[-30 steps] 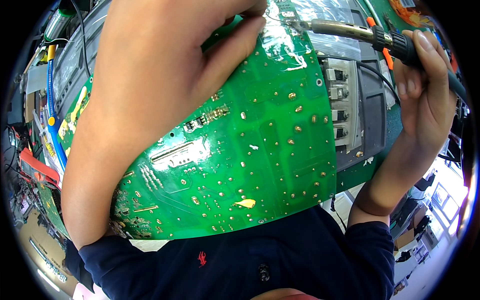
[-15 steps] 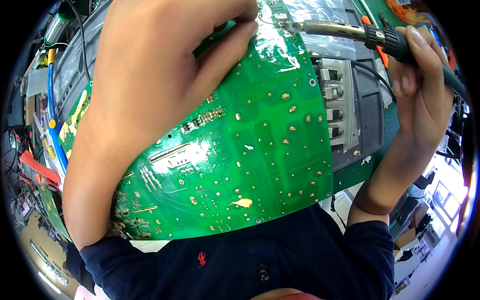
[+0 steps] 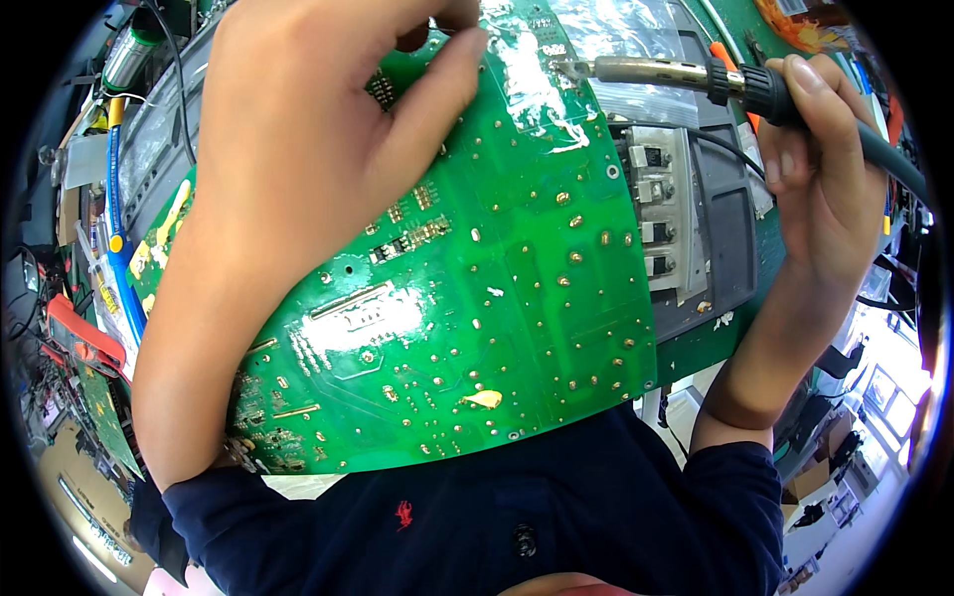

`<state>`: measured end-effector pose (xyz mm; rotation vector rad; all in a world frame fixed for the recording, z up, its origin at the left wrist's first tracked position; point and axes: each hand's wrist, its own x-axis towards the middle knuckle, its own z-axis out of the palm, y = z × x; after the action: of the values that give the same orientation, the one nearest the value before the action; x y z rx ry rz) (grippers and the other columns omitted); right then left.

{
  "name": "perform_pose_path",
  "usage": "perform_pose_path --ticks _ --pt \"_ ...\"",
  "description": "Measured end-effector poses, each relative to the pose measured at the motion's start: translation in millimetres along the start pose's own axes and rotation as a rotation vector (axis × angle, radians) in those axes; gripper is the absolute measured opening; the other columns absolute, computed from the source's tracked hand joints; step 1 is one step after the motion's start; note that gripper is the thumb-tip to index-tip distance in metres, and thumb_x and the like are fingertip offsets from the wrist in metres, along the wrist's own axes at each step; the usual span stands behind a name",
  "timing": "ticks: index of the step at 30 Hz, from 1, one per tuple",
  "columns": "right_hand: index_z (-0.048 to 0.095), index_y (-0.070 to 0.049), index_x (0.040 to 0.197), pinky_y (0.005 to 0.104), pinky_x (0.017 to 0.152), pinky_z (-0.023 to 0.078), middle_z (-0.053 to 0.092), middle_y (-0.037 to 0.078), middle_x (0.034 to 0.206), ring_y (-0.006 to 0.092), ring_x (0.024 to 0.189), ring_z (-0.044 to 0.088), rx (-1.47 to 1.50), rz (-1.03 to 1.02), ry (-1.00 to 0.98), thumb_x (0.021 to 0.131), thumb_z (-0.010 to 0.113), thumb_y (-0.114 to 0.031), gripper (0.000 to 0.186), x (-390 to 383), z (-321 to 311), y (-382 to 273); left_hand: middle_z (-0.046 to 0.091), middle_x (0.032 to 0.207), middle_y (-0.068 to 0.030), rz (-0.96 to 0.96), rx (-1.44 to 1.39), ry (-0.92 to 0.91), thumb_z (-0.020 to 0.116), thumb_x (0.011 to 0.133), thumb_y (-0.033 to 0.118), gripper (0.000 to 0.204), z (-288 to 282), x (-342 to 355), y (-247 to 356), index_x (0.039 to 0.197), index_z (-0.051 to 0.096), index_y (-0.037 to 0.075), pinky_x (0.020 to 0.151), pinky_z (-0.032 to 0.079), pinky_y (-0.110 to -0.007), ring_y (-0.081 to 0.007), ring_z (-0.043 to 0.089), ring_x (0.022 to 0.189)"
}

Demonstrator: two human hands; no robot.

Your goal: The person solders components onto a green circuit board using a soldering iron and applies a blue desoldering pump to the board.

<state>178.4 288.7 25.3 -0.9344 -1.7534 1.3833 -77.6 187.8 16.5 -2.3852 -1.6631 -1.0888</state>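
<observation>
A large green circuit board (image 3: pixel 517 328), solder side up, lies across the middle of the view, with glossy patches and small solder joints. My left hand (image 3: pixel 298 149) rests over its upper left part, fingers closed near the top edge around something I cannot make out. My right hand (image 3: pixel 820 169) grips a soldering iron (image 3: pixel 641 72) by its black handle, with the tip on or just above the board's upper right, a short way right of my left fingertips. Whether the tip touches a joint is too small to tell.
A grey tray (image 3: pixel 725 238) holds a metal strip of black components (image 3: pixel 666 209). Clear plastic bags (image 3: pixel 656 40) lie behind. An orange-handled tool (image 3: pixel 723 52) is at upper right; a blue-and-yellow tool (image 3: pixel 116 223), red handles (image 3: pixel 75 328) and a green-silver cylinder (image 3: pixel 134 55) are at left.
The iron, my right hand and my left fingertips have shifted slightly left in the view, as has the board's upper right edge. The grips look the same.
</observation>
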Motion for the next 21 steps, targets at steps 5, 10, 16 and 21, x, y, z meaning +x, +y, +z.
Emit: perform_pose_path --ticks 5,10,16,21 --pt "0.058 -0.001 0.080 0.0173 0.041 0.029 0.039 -0.003 0.050 0.0040 0.043 0.037 -0.016 0.032 0.053 0.090 0.056 -0.018 0.020 -1 9 -7 0.054 0.073 -0.0108 -0.070 0.018 -0.060 0.065 0.074 0.001 0.012 -3 4 1 0.084 0.059 0.000 0.059 0.043 -0.031 -0.0235 0.055 0.065" --pt "0.056 -0.007 0.065 0.0179 0.039 0.028 0.047 -0.003 0.049 0.0034 0.042 0.042 0.041 0.014 0.035 0.084 0.065 -0.022 0.026 4 11 -3 0.057 0.083 -0.0096 -0.044 0.038 -0.123 0.064 0.080 0.003 0.015 -9 5 7 0.094 0.061 0.001 0.072 0.047 -0.030 -0.0217 0.058 0.079" --pt "0.055 -0.008 0.065 0.0189 0.040 0.030 0.047 -0.002 0.050 0.0047 0.041 0.042 0.066 0.040 0.025 0.083 0.067 -0.023 0.026 7 10 -5 0.060 0.100 -0.0121 -0.096 0.098 -0.192 0.063 0.079 0.001 0.033 -31 0 0 0.112 0.057 0.006 0.085 0.046 -0.036 -0.0280 0.058 0.096" --pt "0.055 -0.007 0.066 0.0192 0.040 0.029 0.045 -0.003 0.050 0.0046 0.042 0.041 0.059 0.065 0.037 0.084 0.066 -0.019 0.024 6 10 -4 0.059 0.109 -0.0107 -0.115 0.162 -0.134 0.058 0.083 0.001 0.032 -80 -21 18 0.115 0.057 0.007 0.090 0.043 -0.034 -0.0281 0.056 0.102"
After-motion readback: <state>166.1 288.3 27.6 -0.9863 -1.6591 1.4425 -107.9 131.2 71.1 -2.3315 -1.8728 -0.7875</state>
